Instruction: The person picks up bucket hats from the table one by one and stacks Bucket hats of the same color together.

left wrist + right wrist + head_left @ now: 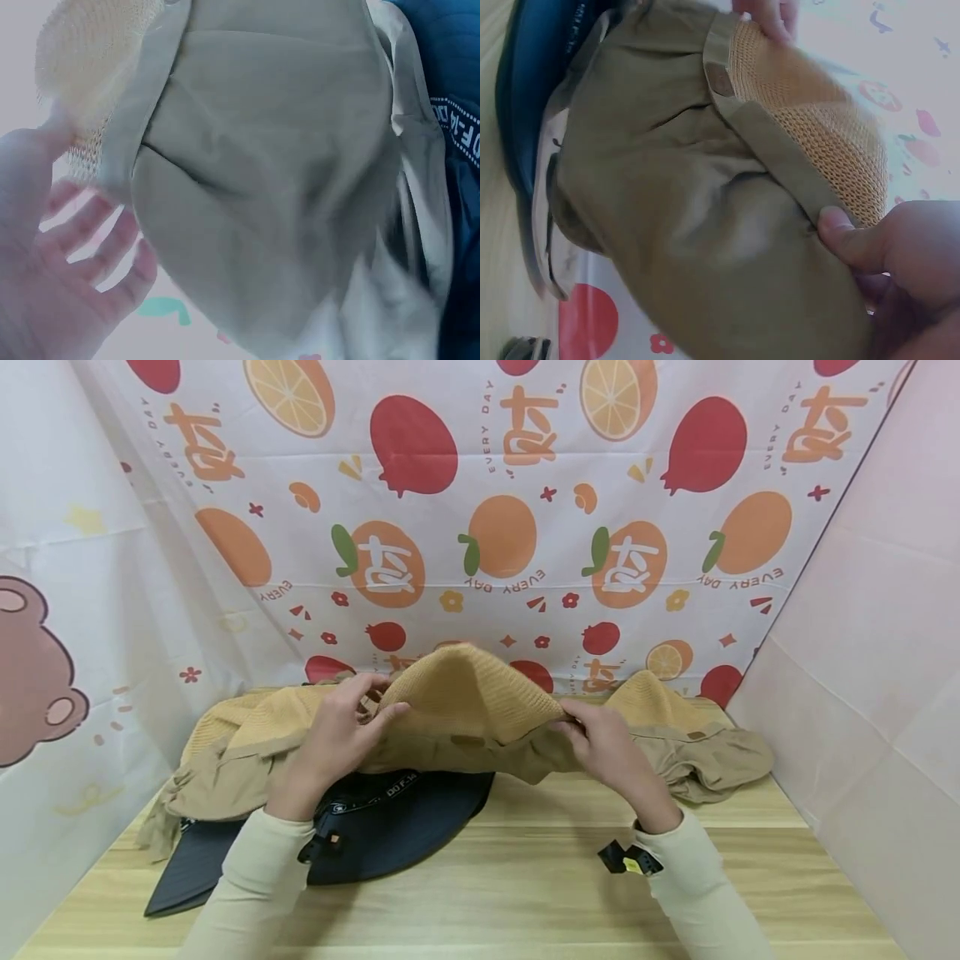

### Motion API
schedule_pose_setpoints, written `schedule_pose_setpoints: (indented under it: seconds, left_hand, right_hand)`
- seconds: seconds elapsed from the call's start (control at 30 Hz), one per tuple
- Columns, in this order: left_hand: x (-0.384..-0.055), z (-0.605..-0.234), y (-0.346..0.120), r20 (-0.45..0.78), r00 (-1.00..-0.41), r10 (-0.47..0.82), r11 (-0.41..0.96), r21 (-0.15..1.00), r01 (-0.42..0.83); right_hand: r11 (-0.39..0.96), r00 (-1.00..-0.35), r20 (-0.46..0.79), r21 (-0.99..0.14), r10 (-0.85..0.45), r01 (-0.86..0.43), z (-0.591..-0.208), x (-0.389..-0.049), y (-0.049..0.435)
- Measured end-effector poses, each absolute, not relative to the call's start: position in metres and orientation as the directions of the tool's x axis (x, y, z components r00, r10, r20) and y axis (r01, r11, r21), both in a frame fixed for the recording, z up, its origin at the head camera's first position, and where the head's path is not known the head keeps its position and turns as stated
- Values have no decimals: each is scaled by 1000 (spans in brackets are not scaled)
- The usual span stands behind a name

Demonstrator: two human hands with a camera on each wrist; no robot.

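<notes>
A sun hat with a yellow mesh crown (450, 702) and a khaki fabric brim (697, 180) is held up between both hands, over the table. My left hand (341, 731) has its thumb and fingers at the crown's left edge; in the left wrist view the other fingers spread loosely behind the mesh. On the right side, my right hand (611, 747) pinches the hat where crown and brim meet, thumb on the khaki band. A small brown tag (720, 79) sits on that band. The brim hangs down in folds, overlapping a dark hat (420, 835) in the head view.
Another yellow-and-khaki hat (240, 760) lies at left over a dark brim (191, 868). A similar hat (712, 760) rests at the right back. Behind the wooden table (525, 893) hangs a fruit-print curtain (555, 468), with pale cloth on both sides.
</notes>
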State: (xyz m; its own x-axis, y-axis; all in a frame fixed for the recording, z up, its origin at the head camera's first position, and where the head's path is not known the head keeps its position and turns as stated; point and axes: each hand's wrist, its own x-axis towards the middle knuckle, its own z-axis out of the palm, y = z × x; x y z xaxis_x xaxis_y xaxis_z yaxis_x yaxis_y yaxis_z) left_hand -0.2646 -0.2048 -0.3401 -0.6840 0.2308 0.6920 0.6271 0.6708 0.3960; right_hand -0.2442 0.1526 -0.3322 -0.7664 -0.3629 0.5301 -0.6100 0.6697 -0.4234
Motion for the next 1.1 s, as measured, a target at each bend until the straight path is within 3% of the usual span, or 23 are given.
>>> schedule_pose_setpoints:
  seconds: [0.4, 0.67, 0.9, 1.1]
  left_hand:
    - [-270, -344, -215, 572, -729, 376, 617, 432, 658]
    - [-273, -348, -218, 629, -674, 389, 621, 361, 696]
    - [-271, -346, -213, 676, -635, 374, 620, 328, 713]
    - [-271, -346, -209, 699, -603, 385, 623, 285, 728]
  right_hand:
    - [672, -771, 561, -449, -301, -589, -314, -242, 177]
    - [684, -787, 552, -461, -277, -565, -308, -241, 187]
    - [733, -840, 496, -483, -221, -479, -307, -242, 190]
    - [788, -847, 500, -442, -180, -428, -310, -246, 193]
